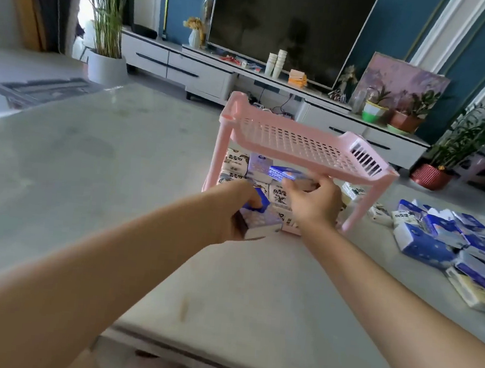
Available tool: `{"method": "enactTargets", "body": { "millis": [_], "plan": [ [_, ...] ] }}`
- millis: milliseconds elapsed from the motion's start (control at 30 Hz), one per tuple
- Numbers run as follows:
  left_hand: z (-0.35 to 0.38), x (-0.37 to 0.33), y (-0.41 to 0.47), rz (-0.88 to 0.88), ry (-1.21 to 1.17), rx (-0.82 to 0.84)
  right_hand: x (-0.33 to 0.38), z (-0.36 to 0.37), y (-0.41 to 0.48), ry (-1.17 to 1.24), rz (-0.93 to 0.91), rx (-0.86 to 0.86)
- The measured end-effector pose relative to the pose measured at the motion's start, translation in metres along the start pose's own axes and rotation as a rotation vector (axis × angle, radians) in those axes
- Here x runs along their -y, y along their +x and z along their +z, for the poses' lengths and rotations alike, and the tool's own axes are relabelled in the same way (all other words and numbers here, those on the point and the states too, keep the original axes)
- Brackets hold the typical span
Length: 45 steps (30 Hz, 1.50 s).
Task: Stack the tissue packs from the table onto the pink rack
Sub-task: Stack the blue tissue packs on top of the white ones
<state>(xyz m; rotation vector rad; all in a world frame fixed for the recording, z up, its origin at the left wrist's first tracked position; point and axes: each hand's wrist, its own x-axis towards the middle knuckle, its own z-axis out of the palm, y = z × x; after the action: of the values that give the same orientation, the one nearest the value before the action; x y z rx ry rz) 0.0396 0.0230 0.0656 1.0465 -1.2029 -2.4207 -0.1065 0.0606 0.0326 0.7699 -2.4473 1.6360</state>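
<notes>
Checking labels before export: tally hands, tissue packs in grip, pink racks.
Hands: 2 (left hand, right hand)
Tissue packs in grip: 2 (left-hand pack, right-hand pack)
Pink rack: 1
Total: 5
</notes>
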Motion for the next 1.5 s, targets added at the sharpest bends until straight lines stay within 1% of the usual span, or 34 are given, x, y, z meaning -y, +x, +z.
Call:
{"method": "enactTargets", "body": {
  "millis": [200, 300, 367, 400, 533, 633, 733, 800, 900, 1000, 1067, 1133, 1167, 1233, 1300, 1400, 1500],
  "plan": [
    [0.005, 0.006, 0.016, 0.054, -0.024, -0.102, -0.015, 0.02, 0.026, -0.133, -0.07, -0.129],
    [0.009, 0.008, 0.014, 0.056, -0.033, -0.106, -0.015, 0.025, 0.039, -0.258, -0.029, -0.188],
    [0.01, 0.009, 0.016, 0.061, -0.03, -0.125, -0.014, 0.029, 0.044, -0.304, 0.014, -0.197],
    [0.01, 0.009, 0.017, 0.064, -0.031, -0.128, -0.014, 0.031, 0.046, -0.313, 0.023, -0.188],
    [0.008, 0.009, 0.018, 0.079, -0.018, -0.139, -0.017, 0.043, 0.045, -0.369, -0.05, -0.153],
    [0.005, 0.009, 0.02, 0.109, 0.003, -0.166, -0.021, 0.045, 0.044, -0.402, -0.042, -0.12],
    [0.005, 0.009, 0.022, 0.109, -0.002, -0.184, -0.021, 0.042, 0.04, -0.539, -0.087, -0.023],
    [0.006, 0.009, 0.021, 0.105, 0.005, -0.171, -0.02, 0.037, 0.039, -0.574, -0.118, -0.001],
    [0.008, 0.009, 0.025, 0.1, 0.003, -0.167, -0.013, 0.023, 0.034, -0.465, -0.126, -0.01],
    [0.011, 0.007, 0.03, 0.111, -0.004, -0.182, -0.002, 0.004, 0.016, -0.267, -0.05, 0.111],
    [0.012, 0.008, 0.037, 0.174, 0.019, -0.219, 0.003, -0.01, -0.001, -0.08, -0.072, 0.277],
    [0.012, 0.009, 0.043, 0.256, 0.063, -0.245, 0.006, -0.027, -0.02, 0.057, -0.073, 0.503],
    [0.013, 0.009, 0.044, 0.283, 0.097, -0.249, 0.006, -0.035, -0.028, 0.081, -0.065, 0.593],
    [0.015, 0.01, 0.045, 0.296, 0.164, -0.239, 0.004, -0.046, -0.037, 0.091, -0.034, 0.687],
    [0.019, 0.011, 0.046, 0.292, 0.222, -0.208, 0.002, -0.053, -0.038, 0.122, 0.045, 0.699],
    [0.026, 0.014, 0.049, 0.307, 0.29, -0.122, -0.001, -0.059, -0.032, 0.241, 0.223, 0.676],
    [0.034, 0.015, 0.048, 0.309, 0.354, -0.081, -0.005, -0.065, -0.026, 0.317, 0.297, 0.643]
  ]
}}
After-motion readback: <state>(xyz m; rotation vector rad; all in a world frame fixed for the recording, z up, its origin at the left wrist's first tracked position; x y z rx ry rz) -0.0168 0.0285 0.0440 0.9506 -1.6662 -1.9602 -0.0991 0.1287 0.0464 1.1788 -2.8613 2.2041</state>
